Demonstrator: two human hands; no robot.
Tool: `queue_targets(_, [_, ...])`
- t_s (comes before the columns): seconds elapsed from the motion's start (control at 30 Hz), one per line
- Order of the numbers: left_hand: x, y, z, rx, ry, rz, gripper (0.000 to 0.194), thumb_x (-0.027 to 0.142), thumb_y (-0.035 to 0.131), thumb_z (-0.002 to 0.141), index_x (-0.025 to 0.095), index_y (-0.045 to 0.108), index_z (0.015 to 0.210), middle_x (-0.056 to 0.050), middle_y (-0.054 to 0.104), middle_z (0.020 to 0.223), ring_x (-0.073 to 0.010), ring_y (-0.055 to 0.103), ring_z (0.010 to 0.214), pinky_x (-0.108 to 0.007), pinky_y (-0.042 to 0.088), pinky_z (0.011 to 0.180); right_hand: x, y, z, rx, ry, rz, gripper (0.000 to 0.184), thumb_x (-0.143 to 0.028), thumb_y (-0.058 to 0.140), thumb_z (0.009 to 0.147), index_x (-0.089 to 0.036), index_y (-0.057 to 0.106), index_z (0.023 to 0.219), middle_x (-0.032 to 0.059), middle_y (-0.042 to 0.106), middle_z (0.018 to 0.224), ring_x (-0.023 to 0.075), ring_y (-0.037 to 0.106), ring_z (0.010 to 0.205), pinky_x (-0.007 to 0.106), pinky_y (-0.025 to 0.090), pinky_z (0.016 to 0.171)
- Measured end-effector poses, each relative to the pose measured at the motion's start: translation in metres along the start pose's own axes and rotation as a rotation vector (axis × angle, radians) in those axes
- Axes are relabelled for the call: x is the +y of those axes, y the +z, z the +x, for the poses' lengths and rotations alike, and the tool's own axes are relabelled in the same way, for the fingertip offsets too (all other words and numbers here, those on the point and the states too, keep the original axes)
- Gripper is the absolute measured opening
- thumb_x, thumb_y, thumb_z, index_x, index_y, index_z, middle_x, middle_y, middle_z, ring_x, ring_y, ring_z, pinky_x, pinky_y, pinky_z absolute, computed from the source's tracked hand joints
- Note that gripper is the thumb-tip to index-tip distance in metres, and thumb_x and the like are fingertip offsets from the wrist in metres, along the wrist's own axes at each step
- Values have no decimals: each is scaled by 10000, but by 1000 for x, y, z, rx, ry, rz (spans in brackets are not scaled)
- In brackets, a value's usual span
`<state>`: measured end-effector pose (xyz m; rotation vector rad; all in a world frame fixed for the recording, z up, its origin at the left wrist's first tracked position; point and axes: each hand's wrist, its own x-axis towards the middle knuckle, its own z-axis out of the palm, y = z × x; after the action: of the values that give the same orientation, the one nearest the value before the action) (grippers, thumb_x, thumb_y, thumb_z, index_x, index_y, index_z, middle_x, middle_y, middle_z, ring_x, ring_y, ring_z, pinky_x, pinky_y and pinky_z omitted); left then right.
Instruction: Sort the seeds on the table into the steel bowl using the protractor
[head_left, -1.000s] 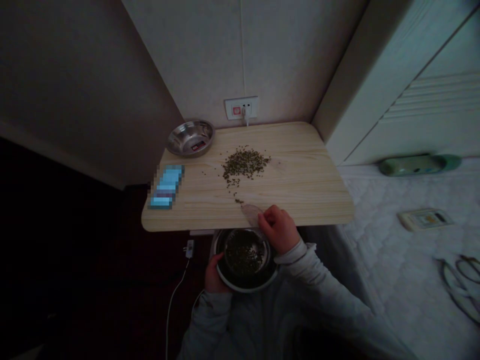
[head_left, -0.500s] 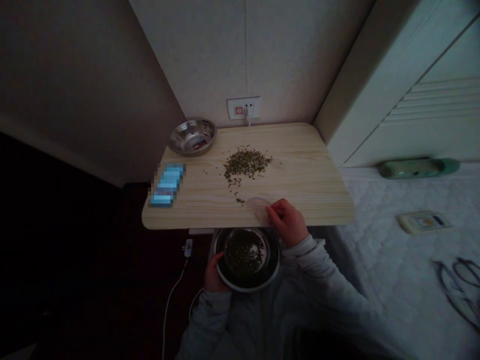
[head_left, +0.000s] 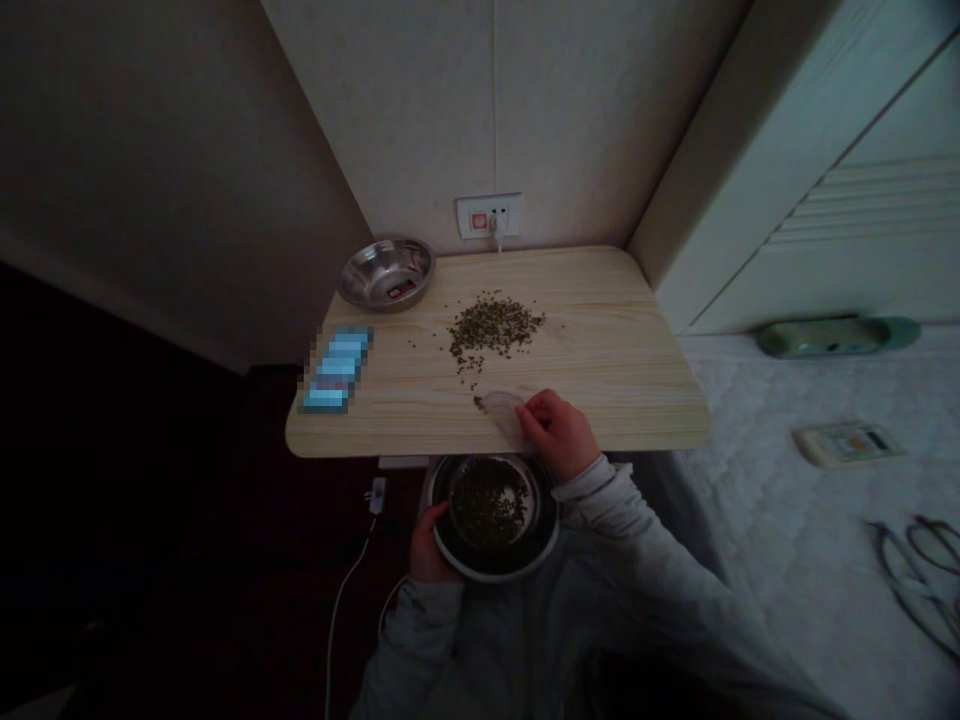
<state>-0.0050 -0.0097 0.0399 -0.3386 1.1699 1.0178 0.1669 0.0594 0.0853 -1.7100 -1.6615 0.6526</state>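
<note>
My left hand (head_left: 433, 548) grips the left rim of a metal bowl (head_left: 495, 577) held below the table's front edge. Dark green beans, like mung beans (head_left: 484, 505), lie inside it. Above the bowl, my right hand (head_left: 559, 432) pinches a thin, clear plastic piece (head_left: 504, 415) against the tabletop. The plastic's left edge is beside a small cluster of beans (head_left: 478, 402). Farther back, a loose pile of the same beans (head_left: 495, 325) is spread on the wooden table (head_left: 615, 350).
A second metal bowl (head_left: 386, 275) stands at the table's back left, with a blurred-out phone (head_left: 337, 370) in front of it. A wall socket (head_left: 489, 216) holds a plug. On the bed (head_left: 757, 440) at right lie a green case (head_left: 836, 336), a remote (head_left: 851, 443) and glasses (head_left: 919, 570).
My right hand has slid a little left with the clear plastic piece, whose edge now comes up to the small bean cluster. My left hand and its bowl have stayed in place.
</note>
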Motion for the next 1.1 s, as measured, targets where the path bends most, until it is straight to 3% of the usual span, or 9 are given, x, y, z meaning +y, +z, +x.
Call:
queue_targets(0.23, [1,-2,-1,-36,3,-36,205,143,472,663,84,647,574,-116,666,605,-246,605,746,-341,427,758,0,3,3,7,34,0,180,-371,400,748,-204,428,689,-14,568,517,115,510,480,221,351,509])
queue_targets(0.4, [2,0,-2,-49,-15,-41,218,140,470,663,87,643,542,-121,663,589,-252,611,716,-349,437,740,-2,4,6,-45,-17,8,195,-377,411,743,-197,446,678,-17,555,504,103,504,468,207,348,499])
queue_targets(0.87, [8,-5,-2,8,30,-49,246,130,444,690,61,640,559,-105,658,560,-231,615,693,-320,463,689,-3,9,13,-77,-97,-40,195,-360,432,738,-181,502,707,-18,558,504,92,488,467,206,339,515])
queue_targets(1.1, [10,-4,-5,12,23,-47,248,139,443,693,85,642,554,-100,660,563,-222,619,671,-310,470,666,0,5,14,-51,-53,109,220,-389,425,741,-181,495,720,-36,509,475,74,455,441,188,332,478])
